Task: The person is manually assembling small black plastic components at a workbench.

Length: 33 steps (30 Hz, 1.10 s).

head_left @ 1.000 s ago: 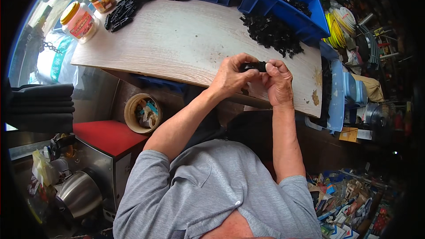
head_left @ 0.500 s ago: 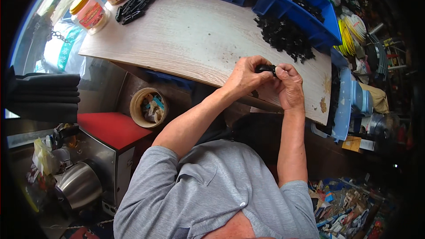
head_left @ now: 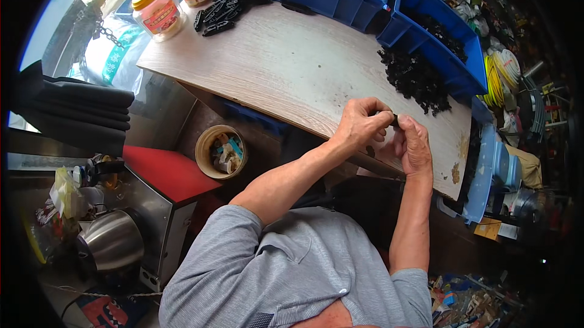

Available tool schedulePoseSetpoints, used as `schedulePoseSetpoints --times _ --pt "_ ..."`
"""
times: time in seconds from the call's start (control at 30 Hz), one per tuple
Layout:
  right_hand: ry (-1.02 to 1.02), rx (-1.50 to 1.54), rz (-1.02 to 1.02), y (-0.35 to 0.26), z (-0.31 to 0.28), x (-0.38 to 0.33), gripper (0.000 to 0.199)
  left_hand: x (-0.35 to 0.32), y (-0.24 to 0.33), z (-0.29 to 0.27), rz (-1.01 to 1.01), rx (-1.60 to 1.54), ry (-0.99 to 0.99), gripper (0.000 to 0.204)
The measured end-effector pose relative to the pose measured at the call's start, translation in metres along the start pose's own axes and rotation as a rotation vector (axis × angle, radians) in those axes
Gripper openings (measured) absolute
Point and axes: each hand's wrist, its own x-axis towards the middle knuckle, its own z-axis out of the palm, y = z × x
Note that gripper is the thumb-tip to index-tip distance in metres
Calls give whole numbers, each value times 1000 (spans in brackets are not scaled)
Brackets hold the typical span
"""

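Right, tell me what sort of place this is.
Probably a small workshop or parts-assembly bench: blue bins of small black parts line a worn wooden table, and both hands work one small black piece.

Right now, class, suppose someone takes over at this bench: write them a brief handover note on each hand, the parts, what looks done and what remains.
Left hand: closed on a small black part at the near edge of the wooden table.
Right hand: fingers on the same part from the other side.
Loose black parts are piled just beyond the hands, beside a blue bin.
Done: a row of black pieces lies by the jars.
Left: the pile.
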Motion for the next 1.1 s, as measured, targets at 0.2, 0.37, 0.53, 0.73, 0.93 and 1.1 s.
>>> schedulePoseSetpoints --times 0.2,0.37,0.53,0.73,0.93,1.1 --pt "7 -20 -119 12 -1 -3 36 -3 3 -1 -35 -25 -115 16" --pt "60 45 -165 14 -12 -7 35 6 -1 -6 190 277 -200 23" --pt "259 240 -73 10 -45 -4 41 98 47 -111 959 1313 451 43" --pt "902 356 -77 -27 -113 -5 48 163 84 -208 821 1845 472 38" --pt "756 103 56 -10 -126 8 35 146 89 -174 779 1829 307 35" --pt "638 -171 196 -15 -93 32 25 135 78 -170 872 1863 268 35"
